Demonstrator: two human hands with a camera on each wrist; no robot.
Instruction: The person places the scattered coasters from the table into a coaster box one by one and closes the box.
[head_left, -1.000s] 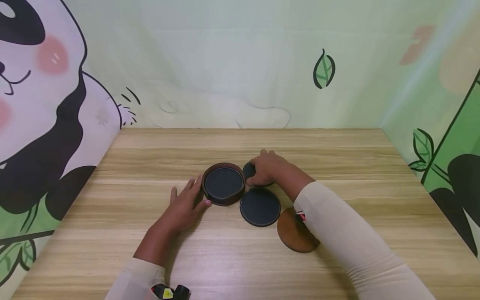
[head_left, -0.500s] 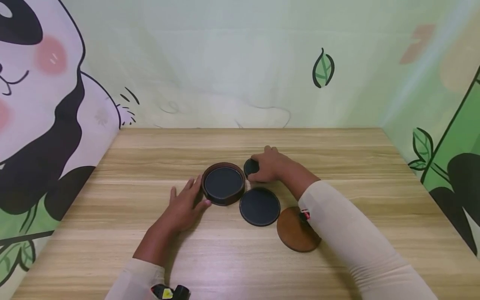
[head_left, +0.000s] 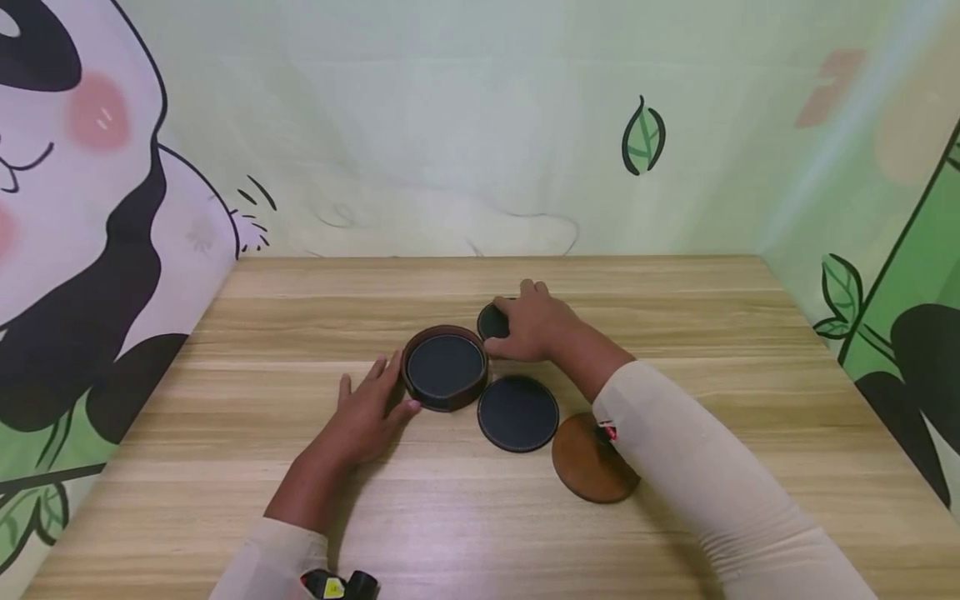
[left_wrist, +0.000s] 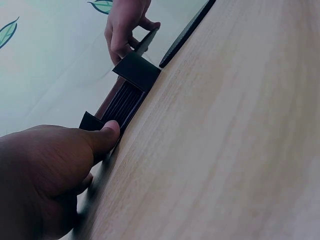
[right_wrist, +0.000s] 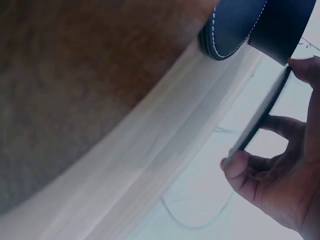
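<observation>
A round dark coaster holder (head_left: 468, 392) stands mid-table with a stack of coasters inside; the top coaster (head_left: 446, 367) has a black face. My left hand (head_left: 367, 417) rests against the holder's left side, fingers spread, and its thumb touches the front by the slot where the stack's edges (left_wrist: 123, 102) show. Just behind and right of the holder, my right hand (head_left: 531, 325) pinches another dark coaster (right_wrist: 262, 112) by its edges between thumb and fingertips. That coaster is tilted and raised off the table, partly covered by the hand in the head view.
A black coaster (head_left: 517, 414) lies flat at the holder's front right. Beside it is a brown coaster (head_left: 592, 462), partly under the right sleeve. The wooden table (head_left: 420, 533) meets a printed backdrop (head_left: 450, 150) behind and at both sides.
My right hand has lifted the dark coaster and shifted it away from me, lately a little to the left toward the holder. My left hand and the holder stay in place.
</observation>
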